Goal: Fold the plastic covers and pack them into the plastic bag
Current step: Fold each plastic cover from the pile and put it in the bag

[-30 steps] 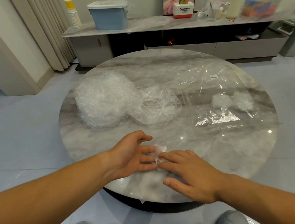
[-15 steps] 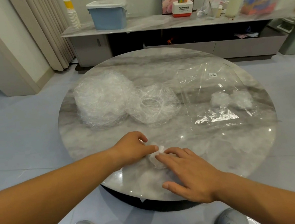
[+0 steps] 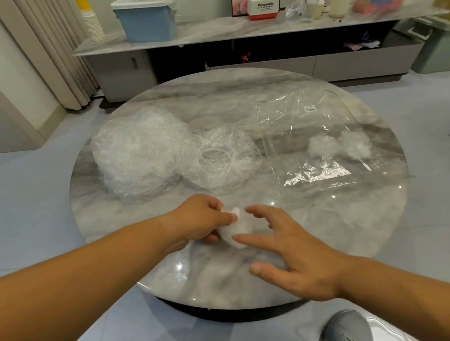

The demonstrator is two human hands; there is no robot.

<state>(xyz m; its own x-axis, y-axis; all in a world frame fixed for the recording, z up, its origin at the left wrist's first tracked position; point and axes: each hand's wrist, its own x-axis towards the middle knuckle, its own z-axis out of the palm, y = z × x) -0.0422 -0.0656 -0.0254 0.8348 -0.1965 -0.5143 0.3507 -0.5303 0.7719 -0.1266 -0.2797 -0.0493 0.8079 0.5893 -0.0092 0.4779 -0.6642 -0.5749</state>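
Note:
A small folded plastic cover (image 3: 237, 227) lies near the front of the round marble table (image 3: 320, 246). My left hand (image 3: 201, 218) grips its left side with curled fingers and thumb. My right hand (image 3: 288, 249) is spread flat, its fingertips touching the cover's right side. Behind, a pile of crumpled clear covers (image 3: 138, 156) sits at the left, with one single cover (image 3: 220, 160) beside it. A clear plastic bag (image 3: 310, 130) lies flat at the right, with two folded covers (image 3: 338, 145) inside it.
A low cabinet (image 3: 263, 66) stands behind the table with a blue bin (image 3: 146, 19), paper cups (image 3: 91, 21) and other items on top. Curtains (image 3: 52, 49) hang at the left. My grey shoes (image 3: 341, 331) are below the table's front edge.
My left hand went from open to curled around the small cover. My right hand's fingers have spread wider and now touch the cover's right side.

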